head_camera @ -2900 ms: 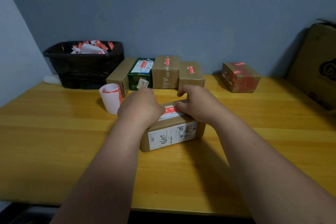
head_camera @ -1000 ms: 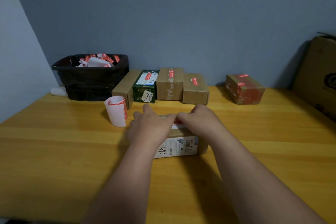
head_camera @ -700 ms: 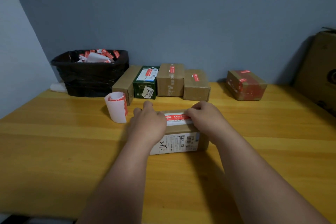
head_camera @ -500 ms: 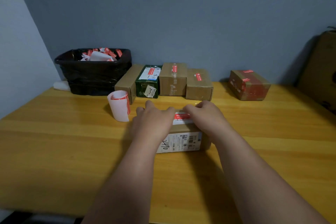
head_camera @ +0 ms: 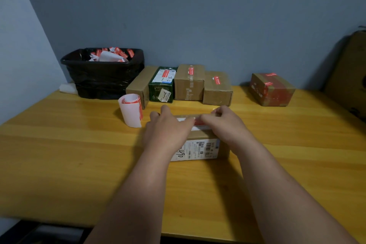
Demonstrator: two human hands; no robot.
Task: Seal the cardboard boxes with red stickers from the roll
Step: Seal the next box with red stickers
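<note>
Stickers in red fill the black bin [head_camera: 103, 77] we see at the far left of the tabletop [head_camera: 59, 154], and the sticker roll [head_camera: 131, 112] stands upright just right of it. At centre our left hand [head_camera: 168, 130] lies flat, fingers extended, on the cardboard box [head_camera: 198, 147], pressing the red sticker [head_camera: 199, 122] across its top. Our right hand [head_camera: 223, 125] rests on the same sticker, fingers bent over the far edge. Behind stand four sealed boxes [head_camera: 189, 83]; a red-taped box [head_camera: 272, 89] sits farther right.

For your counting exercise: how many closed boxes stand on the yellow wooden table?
6: four in a back row, tan cardboard box, green box, taller box, lower box; red-taped box right; labelled box under both hands.
</note>
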